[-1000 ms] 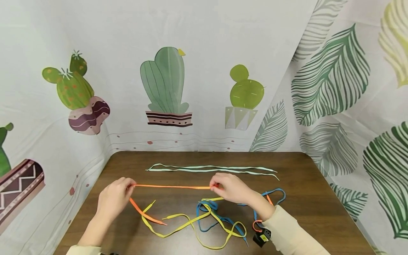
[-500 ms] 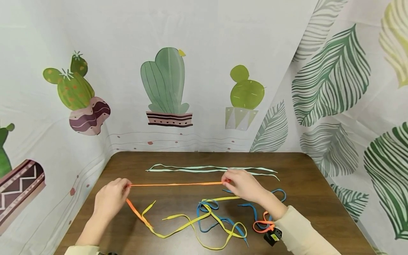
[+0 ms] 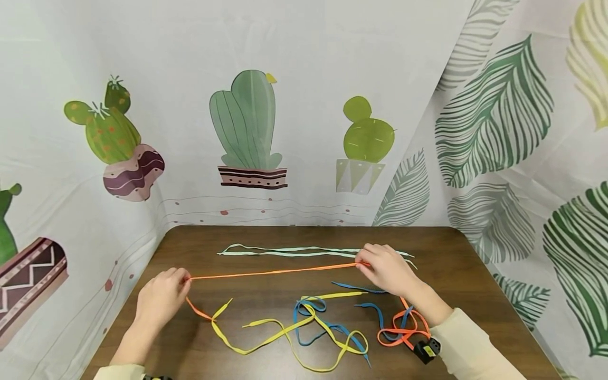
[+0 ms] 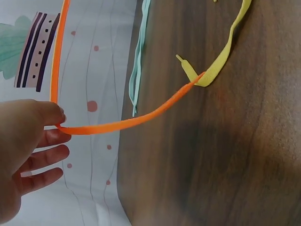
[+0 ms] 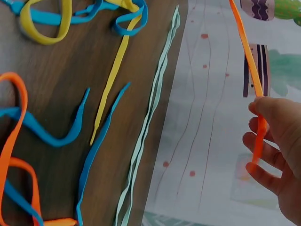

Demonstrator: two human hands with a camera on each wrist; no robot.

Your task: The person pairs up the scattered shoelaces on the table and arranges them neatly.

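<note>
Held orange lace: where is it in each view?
Head: held orange lace, lower half, stretched between left hand and right hand.
Left wrist: lace at left, down from top edge, then curving right.
Right wrist: lace upper right, from top edge to hand.
Shared landmark: printed middle cactus pot.

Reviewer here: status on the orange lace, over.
Left hand and right hand both pinching. Orange lace held straight between them. Possible snag: yellow lace at its dangling left end.

Soft, even light fills the head view, whitening the cloth backdrop (image 3: 309,47) and leaving a faint sheen along the near part of the tabletop (image 3: 256,295), while the left wrist view looks dimmer and softer, a blurry-edged dark shadow lying across the wood.
</note>
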